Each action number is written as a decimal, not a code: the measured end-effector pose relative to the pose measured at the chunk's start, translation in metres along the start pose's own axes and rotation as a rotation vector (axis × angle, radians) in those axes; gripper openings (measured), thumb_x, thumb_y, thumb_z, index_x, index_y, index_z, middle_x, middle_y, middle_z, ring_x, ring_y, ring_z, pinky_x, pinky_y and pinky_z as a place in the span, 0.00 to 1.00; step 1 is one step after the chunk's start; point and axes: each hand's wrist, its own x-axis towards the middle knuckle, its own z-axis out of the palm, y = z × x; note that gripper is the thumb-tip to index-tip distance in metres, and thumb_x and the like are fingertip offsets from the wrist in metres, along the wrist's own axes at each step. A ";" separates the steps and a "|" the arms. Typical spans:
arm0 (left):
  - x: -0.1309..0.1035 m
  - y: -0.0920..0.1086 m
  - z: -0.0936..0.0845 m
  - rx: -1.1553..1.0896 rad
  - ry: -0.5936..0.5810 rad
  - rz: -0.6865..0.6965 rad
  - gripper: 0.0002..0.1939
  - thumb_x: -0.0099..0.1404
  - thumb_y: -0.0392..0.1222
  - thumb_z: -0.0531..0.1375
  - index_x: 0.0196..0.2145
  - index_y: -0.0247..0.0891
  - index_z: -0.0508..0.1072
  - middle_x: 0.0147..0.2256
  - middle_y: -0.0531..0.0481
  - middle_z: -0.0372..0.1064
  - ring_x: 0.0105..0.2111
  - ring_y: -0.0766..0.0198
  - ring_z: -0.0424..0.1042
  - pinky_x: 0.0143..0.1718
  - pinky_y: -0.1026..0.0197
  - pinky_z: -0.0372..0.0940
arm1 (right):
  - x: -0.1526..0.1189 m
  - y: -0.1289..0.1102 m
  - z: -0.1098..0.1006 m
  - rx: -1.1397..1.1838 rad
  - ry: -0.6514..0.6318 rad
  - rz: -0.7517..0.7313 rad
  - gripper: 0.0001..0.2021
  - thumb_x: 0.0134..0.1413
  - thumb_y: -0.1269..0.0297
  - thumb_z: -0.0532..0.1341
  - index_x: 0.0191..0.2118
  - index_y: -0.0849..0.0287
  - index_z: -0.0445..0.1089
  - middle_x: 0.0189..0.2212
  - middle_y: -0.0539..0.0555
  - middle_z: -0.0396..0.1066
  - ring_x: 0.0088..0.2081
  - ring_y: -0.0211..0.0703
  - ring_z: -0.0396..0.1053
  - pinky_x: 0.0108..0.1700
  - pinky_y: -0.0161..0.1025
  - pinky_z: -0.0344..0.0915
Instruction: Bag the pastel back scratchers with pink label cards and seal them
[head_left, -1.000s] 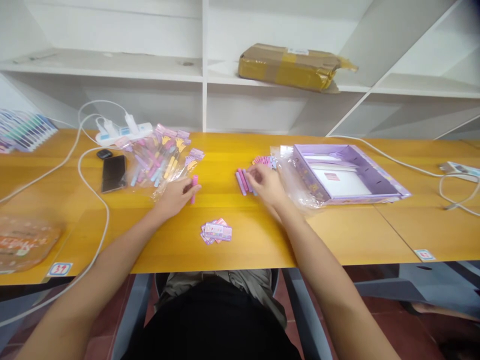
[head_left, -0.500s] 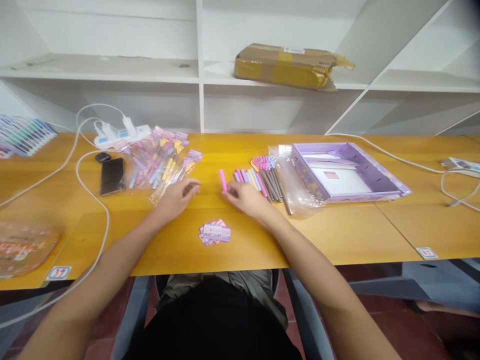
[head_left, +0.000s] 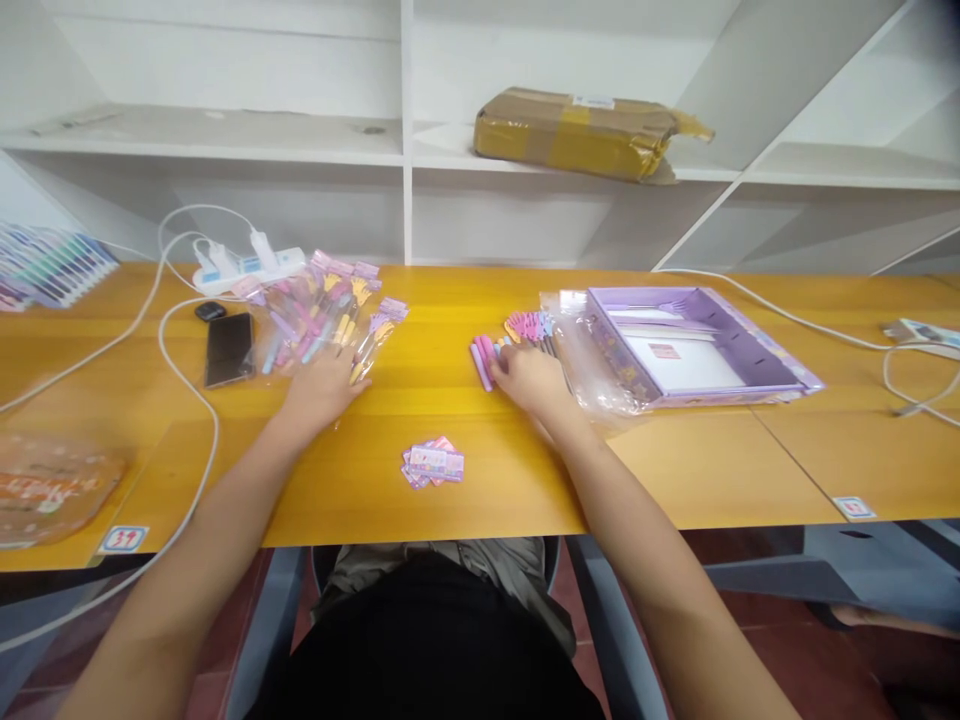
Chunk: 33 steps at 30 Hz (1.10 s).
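My left hand (head_left: 324, 385) lies with fingers spread over the near edge of a pile of back scratchers in clear plastic bags (head_left: 307, 315), each with a small hand-shaped head. My right hand (head_left: 531, 378) is curled down over a row of coloured handle tubes (head_left: 481, 362), its thumb and fingertips against them. Pink and purple tubes show left of the thumb; others are hidden under the hand. Just behind it lie loose pink and blue hand-shaped scratcher heads (head_left: 529, 325), their metal rods mostly covered. A small stack of printed cards (head_left: 433, 463) sits between my forearms.
A purple open box (head_left: 697, 345) stands at the right, clear plastic bags (head_left: 592, 375) against its left side. Left are a black phone (head_left: 229, 349), a power strip (head_left: 251, 272) and a white cable (head_left: 214, 440). A taped carton (head_left: 577, 135) rests on the shelf.
My left hand has moved left and away from me onto the bagged pile. My right hand has moved right over the tubes; the pink tube at its fingertips no longer stands apart from the row.
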 end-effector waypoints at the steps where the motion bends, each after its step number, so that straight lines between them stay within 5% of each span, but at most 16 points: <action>1: 0.000 0.000 0.000 0.002 0.005 0.002 0.13 0.68 0.46 0.66 0.48 0.40 0.75 0.46 0.38 0.78 0.49 0.44 0.77 0.44 0.52 0.70 | 0.000 0.001 0.001 0.010 0.015 -0.015 0.18 0.73 0.53 0.57 0.42 0.59 0.79 0.40 0.66 0.83 0.39 0.55 0.81 0.37 0.42 0.65; 5: -0.001 0.003 -0.003 -0.001 0.024 -0.016 0.08 0.65 0.39 0.64 0.43 0.42 0.76 0.36 0.43 0.78 0.42 0.48 0.77 0.39 0.55 0.67 | -0.001 0.001 0.004 0.060 0.046 -0.061 0.15 0.72 0.54 0.58 0.41 0.57 0.77 0.42 0.64 0.83 0.41 0.53 0.79 0.37 0.41 0.64; 12: -0.001 0.008 -0.009 -0.109 0.072 -0.028 0.05 0.62 0.34 0.60 0.36 0.41 0.74 0.36 0.44 0.77 0.39 0.50 0.76 0.39 0.54 0.65 | -0.006 -0.011 -0.001 0.240 0.121 -0.113 0.12 0.72 0.60 0.55 0.38 0.56 0.73 0.40 0.61 0.80 0.40 0.50 0.75 0.38 0.39 0.62; 16: -0.002 0.015 -0.010 -0.227 0.143 0.040 0.04 0.62 0.34 0.61 0.34 0.41 0.69 0.32 0.49 0.73 0.33 0.58 0.72 0.36 0.57 0.63 | -0.010 -0.020 0.001 0.580 0.169 -0.141 0.14 0.72 0.54 0.57 0.36 0.55 0.68 0.34 0.57 0.77 0.35 0.46 0.72 0.38 0.40 0.63; 22: -0.013 0.029 -0.009 -0.228 0.093 0.433 0.06 0.67 0.32 0.56 0.38 0.41 0.69 0.36 0.48 0.71 0.36 0.58 0.70 0.39 0.57 0.62 | -0.015 -0.048 0.012 1.497 -0.165 0.022 0.29 0.59 0.36 0.68 0.53 0.51 0.63 0.34 0.49 0.78 0.25 0.39 0.69 0.20 0.33 0.56; 27: -0.015 0.037 -0.010 -0.264 -0.072 0.701 0.08 0.67 0.29 0.55 0.36 0.41 0.70 0.42 0.44 0.72 0.43 0.54 0.71 0.45 0.54 0.64 | -0.012 -0.056 0.017 1.719 -0.172 0.164 0.27 0.50 0.41 0.75 0.44 0.54 0.67 0.23 0.46 0.71 0.25 0.39 0.71 0.19 0.30 0.57; 30: -0.017 0.042 -0.011 -0.381 -0.076 0.696 0.02 0.69 0.36 0.60 0.40 0.41 0.71 0.45 0.43 0.71 0.46 0.52 0.71 0.51 0.51 0.66 | -0.012 -0.056 0.019 1.736 -0.201 0.188 0.26 0.49 0.40 0.75 0.39 0.55 0.69 0.23 0.47 0.70 0.24 0.38 0.70 0.18 0.31 0.59; 33: -0.021 0.047 -0.009 -0.525 -0.001 0.508 0.15 0.71 0.48 0.65 0.52 0.42 0.71 0.52 0.41 0.69 0.51 0.50 0.71 0.56 0.47 0.67 | -0.019 -0.061 0.020 1.610 -0.284 0.052 0.25 0.51 0.38 0.73 0.38 0.56 0.72 0.23 0.49 0.72 0.23 0.40 0.69 0.20 0.34 0.64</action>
